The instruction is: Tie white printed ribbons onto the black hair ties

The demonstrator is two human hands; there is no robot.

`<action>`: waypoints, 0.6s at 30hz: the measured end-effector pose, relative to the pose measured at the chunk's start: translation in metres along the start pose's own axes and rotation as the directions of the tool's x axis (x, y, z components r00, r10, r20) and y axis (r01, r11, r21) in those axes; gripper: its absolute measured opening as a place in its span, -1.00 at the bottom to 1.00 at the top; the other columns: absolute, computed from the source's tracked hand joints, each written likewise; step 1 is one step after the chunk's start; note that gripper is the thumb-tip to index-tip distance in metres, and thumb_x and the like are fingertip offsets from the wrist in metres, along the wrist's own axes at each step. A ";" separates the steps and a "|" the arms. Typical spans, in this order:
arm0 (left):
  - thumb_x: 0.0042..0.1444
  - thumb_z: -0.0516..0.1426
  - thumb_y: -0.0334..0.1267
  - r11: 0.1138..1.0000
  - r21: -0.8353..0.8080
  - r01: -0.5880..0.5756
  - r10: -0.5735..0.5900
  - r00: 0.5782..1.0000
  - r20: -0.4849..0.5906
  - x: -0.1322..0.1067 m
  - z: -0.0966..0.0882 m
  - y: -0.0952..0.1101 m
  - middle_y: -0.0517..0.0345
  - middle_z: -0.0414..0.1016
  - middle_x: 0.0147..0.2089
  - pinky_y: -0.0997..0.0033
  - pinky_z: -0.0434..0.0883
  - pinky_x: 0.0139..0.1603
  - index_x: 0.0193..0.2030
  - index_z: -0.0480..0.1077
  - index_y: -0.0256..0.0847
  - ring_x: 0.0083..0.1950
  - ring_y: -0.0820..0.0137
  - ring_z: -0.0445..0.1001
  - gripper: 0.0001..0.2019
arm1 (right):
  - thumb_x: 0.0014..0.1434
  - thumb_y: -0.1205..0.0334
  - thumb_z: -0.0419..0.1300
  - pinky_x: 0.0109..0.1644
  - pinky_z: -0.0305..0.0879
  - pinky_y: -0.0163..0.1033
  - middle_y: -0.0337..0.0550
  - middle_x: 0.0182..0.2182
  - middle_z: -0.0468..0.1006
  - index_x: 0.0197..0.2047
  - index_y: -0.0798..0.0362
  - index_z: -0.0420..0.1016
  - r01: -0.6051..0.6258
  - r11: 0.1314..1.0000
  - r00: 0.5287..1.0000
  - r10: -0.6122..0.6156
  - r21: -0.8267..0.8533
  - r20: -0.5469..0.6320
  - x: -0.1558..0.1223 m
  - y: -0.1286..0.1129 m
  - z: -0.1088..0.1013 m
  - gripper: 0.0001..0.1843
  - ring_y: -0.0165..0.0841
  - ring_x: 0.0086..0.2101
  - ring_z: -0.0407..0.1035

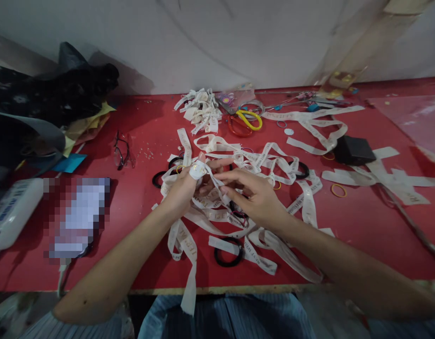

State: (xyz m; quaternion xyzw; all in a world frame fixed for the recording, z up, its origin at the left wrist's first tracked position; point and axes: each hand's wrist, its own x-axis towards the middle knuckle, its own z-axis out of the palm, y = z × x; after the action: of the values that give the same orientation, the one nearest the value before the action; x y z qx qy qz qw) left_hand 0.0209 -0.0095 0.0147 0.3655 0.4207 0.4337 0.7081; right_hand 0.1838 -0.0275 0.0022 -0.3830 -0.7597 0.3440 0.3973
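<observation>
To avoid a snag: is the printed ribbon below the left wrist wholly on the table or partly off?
Partly off: the ribbon's lower end reaches past the red table's front edge, in front of blue clothing.

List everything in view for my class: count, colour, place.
Printed ribbons: many, white, middle, right
Ribbon scraps: many, white, back
Scissors: at least one pair, red and yellow, back
Rings: several, black, among ribbons
Rubber bands: several, yellow, middle, right
Glasses: one pair, dark, left
Phone: one, pixelated, left
Box: one, white, far left
Bundle: one, black, back left
Papers: several, blue and yellow, left
Block: one, black, right
Table: one, red, beneath
Wall: one, grey, behind
Left hand: one, middle, holding ribbon
Right hand: one, middle, holding ribbon
</observation>
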 end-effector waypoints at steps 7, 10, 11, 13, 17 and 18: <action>0.12 -0.02 0.28 1.000 0.018 0.021 -0.022 0.998 0.062 -0.001 -0.001 0.006 0.29 0.12 -0.66 0.55 -0.06 -0.66 -0.14 0.51 -0.27 -0.68 0.61 -0.07 -0.39 | 0.22 0.27 0.21 -0.21 0.42 -0.32 -0.17 -0.24 0.58 -0.11 -0.01 0.52 -0.117 0.968 0.991 0.129 0.223 -0.039 0.000 0.003 0.003 -0.84 -0.39 -0.25 0.48; 0.16 -0.05 0.25 0.999 -0.016 0.031 -0.029 0.991 0.129 0.000 -0.006 0.007 0.27 0.12 -0.66 0.54 -0.07 -0.69 -0.11 0.52 -0.26 -0.69 0.60 -0.08 -0.39 | 0.17 0.20 0.27 -0.27 0.44 -0.31 -0.19 -0.29 0.57 -0.21 0.01 0.54 -0.177 0.899 0.979 0.203 0.401 -0.023 0.001 0.007 0.004 -0.88 -0.42 -0.36 0.47; 0.16 -0.05 0.24 0.998 -0.030 0.047 -0.042 0.987 0.154 0.000 -0.008 0.007 0.28 0.11 -0.67 0.54 -0.06 -0.69 -0.10 0.53 -0.26 -0.69 0.59 -0.08 -0.40 | 0.15 0.18 0.30 -0.30 0.44 -0.32 -0.20 -0.30 0.56 -0.24 0.02 0.53 -0.194 0.867 0.974 0.225 0.458 -0.012 0.001 0.009 0.004 -0.88 -0.45 -0.40 0.45; 0.16 -0.02 0.21 0.995 -0.050 0.081 -0.070 0.978 0.195 0.000 -0.011 0.008 0.29 0.07 -0.68 0.54 -0.03 -0.69 -0.10 0.53 -0.26 -0.69 0.59 -0.07 -0.43 | 0.12 0.17 0.33 -0.34 0.44 -0.33 -0.22 -0.32 0.55 -0.29 0.04 0.52 -0.215 0.803 0.966 0.259 0.557 -0.001 0.002 0.011 0.004 -0.86 -0.49 -0.47 0.41; 0.15 0.05 0.12 0.994 -0.069 0.083 -0.071 0.984 0.163 -0.001 -0.015 0.009 0.28 0.11 -0.67 0.54 0.01 -0.67 -0.18 0.54 -0.28 -0.68 0.60 -0.05 -0.52 | 0.05 0.18 0.38 -0.36 0.47 -0.33 -0.28 -0.40 0.51 -0.35 0.05 0.49 -0.237 0.708 0.951 0.309 0.665 0.011 0.005 0.012 0.004 -0.83 -0.52 -0.50 0.39; 0.16 0.05 0.12 0.994 -0.082 0.066 -0.054 0.990 0.134 -0.001 -0.015 0.010 0.26 0.14 -0.66 0.54 0.00 -0.67 -0.22 0.55 -0.28 -0.68 0.61 -0.05 -0.53 | 0.04 0.18 0.38 -0.36 0.47 -0.34 -0.29 -0.42 0.50 -0.35 0.05 0.49 -0.247 0.701 0.948 0.318 0.670 0.017 0.005 0.011 0.004 -0.82 -0.51 -0.50 0.39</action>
State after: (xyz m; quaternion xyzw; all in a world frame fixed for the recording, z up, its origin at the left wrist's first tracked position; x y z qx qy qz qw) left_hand 0.0036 -0.0048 0.0178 0.3495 0.3650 0.4049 0.7620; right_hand 0.1817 -0.0188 -0.0074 -0.3453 -0.4986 0.6283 0.4873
